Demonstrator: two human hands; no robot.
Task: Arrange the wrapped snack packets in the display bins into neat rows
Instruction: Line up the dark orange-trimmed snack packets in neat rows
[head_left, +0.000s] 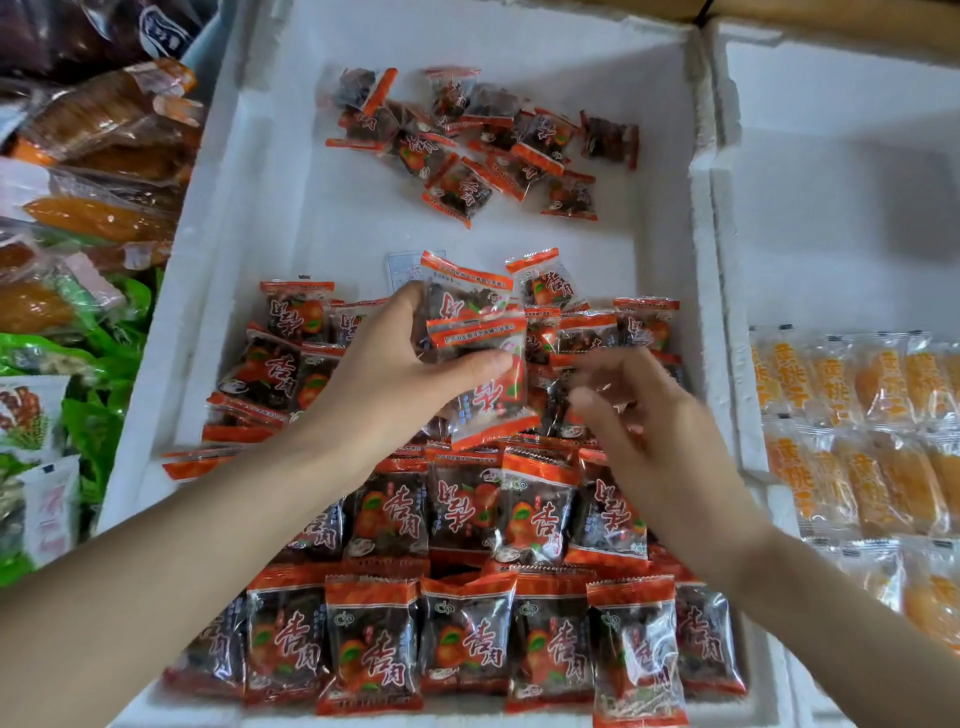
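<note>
A white foam bin (249, 218) holds several red-and-clear snack packets with dark fruit inside. Neat overlapping rows (467, 639) fill its near part, and a loose pile (483, 145) lies at the far end. My left hand (384, 364) grips a small stack of packets (478, 353) above the middle of the bin, thumb across the front one. My right hand (639, 415) is blurred just right of that stack, fingers loosely bent over the packets below; whether it holds one I cannot tell.
A second foam bin (831, 182) on the right holds rows of yellow-orange packets (857, 431) in its near part. Larger bags of dried fruit and green packs (78, 218) crowd the left side. Bare foam floor (332, 208) lies between the pile and the rows.
</note>
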